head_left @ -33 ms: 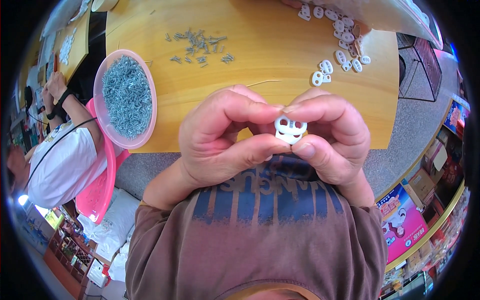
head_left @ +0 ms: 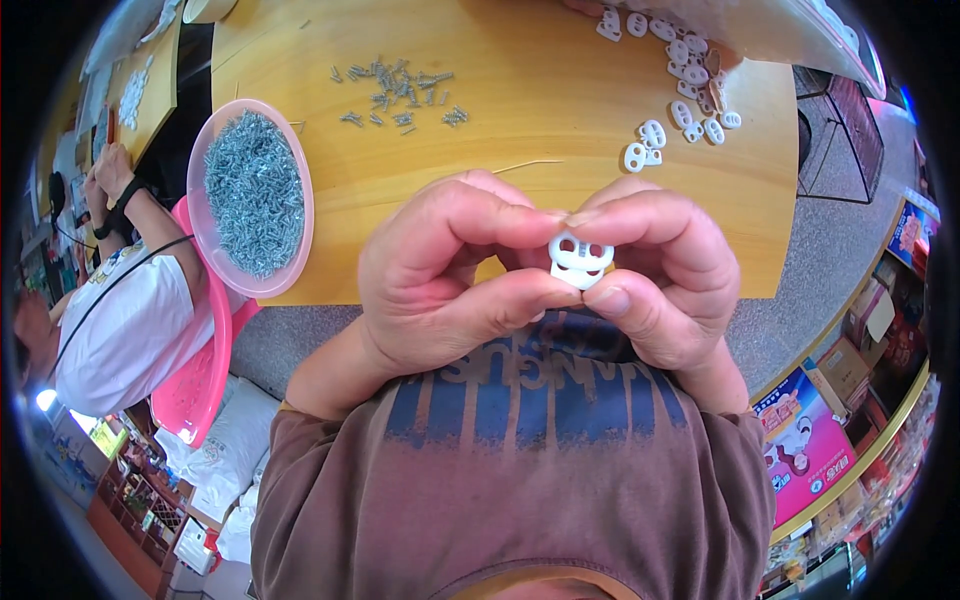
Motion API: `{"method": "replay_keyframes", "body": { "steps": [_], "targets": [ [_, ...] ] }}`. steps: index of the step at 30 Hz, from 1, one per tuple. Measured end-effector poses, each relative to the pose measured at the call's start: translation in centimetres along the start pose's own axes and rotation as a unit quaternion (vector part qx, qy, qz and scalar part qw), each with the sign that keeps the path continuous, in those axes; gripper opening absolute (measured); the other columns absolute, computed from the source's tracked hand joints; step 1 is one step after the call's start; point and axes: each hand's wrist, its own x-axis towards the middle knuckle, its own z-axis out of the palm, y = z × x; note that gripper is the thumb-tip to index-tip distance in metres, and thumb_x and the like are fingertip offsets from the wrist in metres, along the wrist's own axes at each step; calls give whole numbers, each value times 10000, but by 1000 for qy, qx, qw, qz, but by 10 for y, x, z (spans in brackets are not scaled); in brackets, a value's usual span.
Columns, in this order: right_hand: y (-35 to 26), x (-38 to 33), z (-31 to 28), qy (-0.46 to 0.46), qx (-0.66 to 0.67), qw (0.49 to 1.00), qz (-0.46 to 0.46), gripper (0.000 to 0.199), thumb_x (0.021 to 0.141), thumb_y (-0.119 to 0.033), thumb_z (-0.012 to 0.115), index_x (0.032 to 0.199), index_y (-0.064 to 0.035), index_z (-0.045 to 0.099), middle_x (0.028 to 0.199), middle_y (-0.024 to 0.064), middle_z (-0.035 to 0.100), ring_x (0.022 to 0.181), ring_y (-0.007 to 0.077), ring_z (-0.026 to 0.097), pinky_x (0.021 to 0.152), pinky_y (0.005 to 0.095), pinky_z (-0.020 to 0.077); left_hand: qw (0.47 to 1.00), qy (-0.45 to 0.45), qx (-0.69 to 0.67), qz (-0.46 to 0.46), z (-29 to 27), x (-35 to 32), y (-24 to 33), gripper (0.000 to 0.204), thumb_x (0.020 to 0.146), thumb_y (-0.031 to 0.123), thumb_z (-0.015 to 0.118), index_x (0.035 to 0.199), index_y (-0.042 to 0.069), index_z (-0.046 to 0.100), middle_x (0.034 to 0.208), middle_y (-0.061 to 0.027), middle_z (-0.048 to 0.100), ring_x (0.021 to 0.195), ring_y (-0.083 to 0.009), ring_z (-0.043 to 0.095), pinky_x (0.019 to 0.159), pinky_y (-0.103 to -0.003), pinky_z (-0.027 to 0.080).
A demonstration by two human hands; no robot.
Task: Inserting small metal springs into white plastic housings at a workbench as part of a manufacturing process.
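Both my hands meet in front of my chest, above the near edge of a wooden table (head_left: 520, 120). My left hand (head_left: 440, 275) and my right hand (head_left: 660, 275) pinch one small white plastic piece (head_left: 580, 258) with two holes between thumbs and forefingers. On the table to the left stands a clear pink-rimmed bowl (head_left: 205, 225) full of small metal springs (head_left: 255, 190). A few loose springs (head_left: 395, 90) lie at the far middle. Several more white plastic pieces (head_left: 680, 70) are scattered at the far right.
Another person in a white shirt (head_left: 120, 320) sits on a pink chair (head_left: 195, 380) at the left, working at a neighbouring table. A black wire basket (head_left: 845, 130) stands on the floor at the right. Colourful boxes (head_left: 810, 440) line the right side.
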Motion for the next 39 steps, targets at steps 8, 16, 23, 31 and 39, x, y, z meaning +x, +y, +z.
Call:
{"method": "replay_keyframes", "body": {
  "steps": [8,16,23,31,39],
  "targets": [
    [2,-1,1,-3,-6,1000,-10,231,752,-41,575,966,18,511,796,81,554,713,127,529,639,229,418,1000,1,14,6,-1,-2,-1,292,667,5,663,918,-9,514,810,-88,535,707,-125,526,604,-211,419],
    [9,-1,6,0,-34,998,-52,211,764,-53,558,956,14,499,811,94,560,714,152,533,643,249,426,997,17,62,39,-3,-4,-2,278,655,33,683,880,5,521,779,-87,544,627,-133,534,538,-220,422],
    [16,-4,8,-4,-32,995,-97,183,779,-45,535,949,7,492,835,104,565,715,165,541,651,255,433,994,6,88,66,-3,-6,-2,273,646,32,689,864,14,525,757,-87,551,616,-146,541,529,-226,423],
    [12,-2,8,10,6,998,-70,210,782,-28,524,980,24,477,855,97,544,735,132,511,667,237,408,999,9,20,26,0,0,-2,286,669,6,664,908,4,507,790,-86,536,649,-123,532,569,-216,422],
    [8,0,5,8,19,999,-41,236,773,-13,529,998,31,471,857,89,538,755,122,497,687,230,394,998,-14,21,52,-2,4,-7,304,682,-19,642,945,-3,489,798,-77,517,670,-114,524,592,-205,416]
  ]
}}
